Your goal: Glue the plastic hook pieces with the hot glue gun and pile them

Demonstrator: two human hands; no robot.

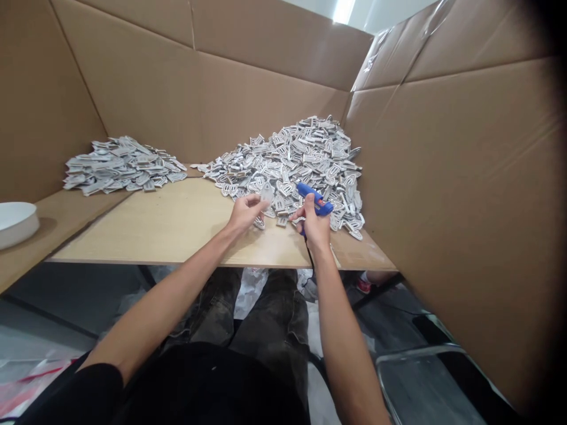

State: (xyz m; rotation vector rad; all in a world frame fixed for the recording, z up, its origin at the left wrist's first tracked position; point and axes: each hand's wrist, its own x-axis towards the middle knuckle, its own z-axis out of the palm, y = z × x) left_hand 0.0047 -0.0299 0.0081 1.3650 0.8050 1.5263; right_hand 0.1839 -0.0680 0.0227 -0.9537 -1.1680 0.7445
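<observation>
Between the thumb and fingers of my left hand (245, 213) is a small flat grey-white piece (267, 192), held up over the table. Just below those fingers lies another outlined piece (259, 223). My right hand (316, 227) is wrapped round a blue glue gun (310, 193), its nozzle pointing left and its cord hanging past the table edge. Beyond both hands rises a large heap of small grey and white pieces (292, 153). Many of them show a rounded outline with slots.
A second pile of flat pieces (121, 165) lies at the left back. At the far left stands a white round dish (18, 224). Tall cardboard walls (212, 88) enclose the wooden tabletop (146, 227). A metal-framed chair (425, 378) is at lower right.
</observation>
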